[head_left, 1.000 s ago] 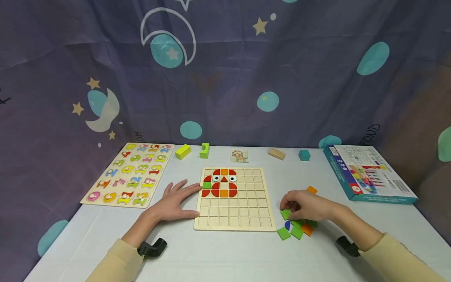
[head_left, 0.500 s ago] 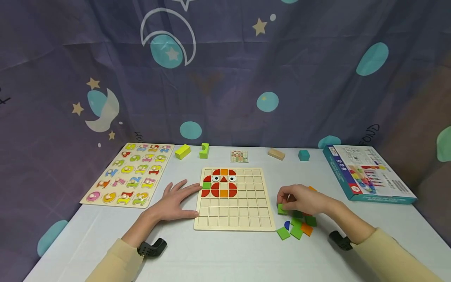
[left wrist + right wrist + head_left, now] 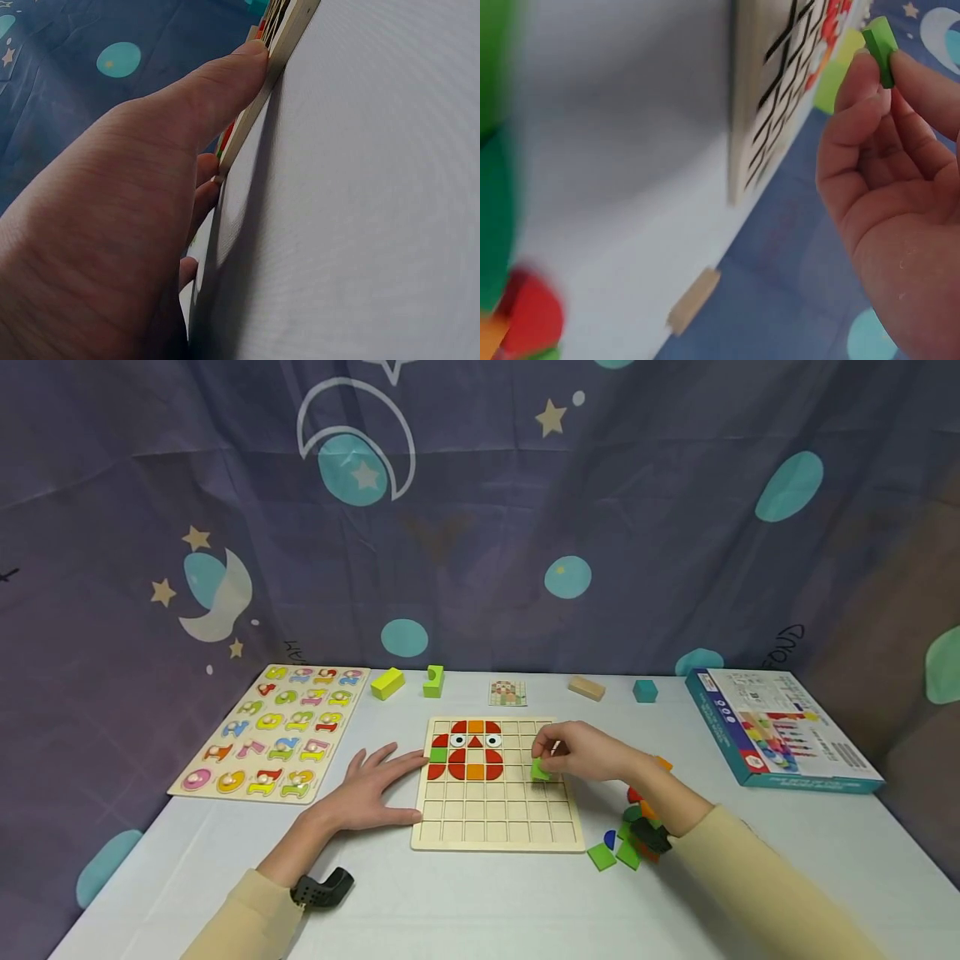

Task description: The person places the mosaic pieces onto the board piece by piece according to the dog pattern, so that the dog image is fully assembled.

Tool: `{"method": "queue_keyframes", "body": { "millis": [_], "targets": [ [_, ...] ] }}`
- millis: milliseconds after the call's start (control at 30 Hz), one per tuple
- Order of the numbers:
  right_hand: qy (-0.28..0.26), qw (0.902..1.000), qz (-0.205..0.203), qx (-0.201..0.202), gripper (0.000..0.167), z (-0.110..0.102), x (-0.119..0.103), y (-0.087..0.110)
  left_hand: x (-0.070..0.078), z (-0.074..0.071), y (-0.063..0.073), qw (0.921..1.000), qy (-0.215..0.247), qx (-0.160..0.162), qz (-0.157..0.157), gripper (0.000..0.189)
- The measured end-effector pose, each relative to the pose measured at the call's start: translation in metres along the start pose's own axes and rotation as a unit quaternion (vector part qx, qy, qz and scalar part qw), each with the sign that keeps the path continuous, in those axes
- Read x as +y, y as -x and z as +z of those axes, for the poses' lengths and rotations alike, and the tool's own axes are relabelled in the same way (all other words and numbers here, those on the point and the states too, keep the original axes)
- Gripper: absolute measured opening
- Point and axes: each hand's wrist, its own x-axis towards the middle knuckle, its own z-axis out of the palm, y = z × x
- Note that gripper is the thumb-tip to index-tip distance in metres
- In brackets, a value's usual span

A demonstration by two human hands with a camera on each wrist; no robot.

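Observation:
A wooden grid board (image 3: 480, 822) lies on the white table. In its upper left, red and orange pieces (image 3: 476, 771), two eye pieces and a green square make a pattern. My left hand (image 3: 367, 789) rests at the board's left edge with fingers spread, thumb and fingertips against the rim; the left wrist view shows the thumb (image 3: 232, 75) on that edge. My right hand (image 3: 588, 750) pinches a green square tile (image 3: 881, 51) between thumb and fingers, over the grid's right-hand columns.
Loose tiles (image 3: 602, 857) lie right of the board, partly under my right forearm. A number puzzle (image 3: 303, 768) is at the left, a box (image 3: 795, 735) at the right. Along the back are a pattern card (image 3: 507, 693), yellow block (image 3: 387, 683), green block (image 3: 433, 682), wooden block (image 3: 587, 688) and teal cube (image 3: 645, 691).
My right hand has lifted the green tile from the loose pieces and carried it left and away from me, over the board. My left hand has stayed in place.

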Motion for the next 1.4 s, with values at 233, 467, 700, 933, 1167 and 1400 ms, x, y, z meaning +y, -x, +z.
{"method": "queue_keyframes", "body": {
  "millis": [233, 467, 700, 933, 1167, 1400],
  "targets": [
    [-0.013, 0.9996, -0.023, -0.010, 0.005, 0.016, -0.015, -0.028, 0.001, 0.000, 0.000, 1.0000, -0.001, 0.000, 0.006, 0.085],
    [-0.018, 0.9983, -0.050, -0.024, 0.006, 0.032, -0.026, -0.046, -0.001, 0.001, 0.000, 1.0000, -0.001, 0.000, 0.008, 0.085],
    [0.013, 0.9977, -0.056, -0.034, 0.008, 0.048, -0.039, -0.056, -0.001, 0.000, 0.000, 1.0000, 0.002, 0.000, 0.006, 0.085],
    [0.067, 0.9956, -0.055, -0.036, 0.007, 0.057, -0.045, -0.060, -0.001, 0.000, 0.001, 1.0000, 0.002, -0.001, 0.006, 0.085],
    [0.084, 0.9944, -0.047, -0.044, 0.005, 0.061, -0.048, -0.060, -0.002, 0.001, 0.001, 1.0000, -0.002, 0.000, 0.006, 0.085],
    [0.078, 0.9952, -0.047, -0.036, 0.003, 0.058, -0.046, -0.057, -0.001, 0.000, 0.000, 1.0000, -0.002, 0.000, 0.005, 0.085]
  ]
}}
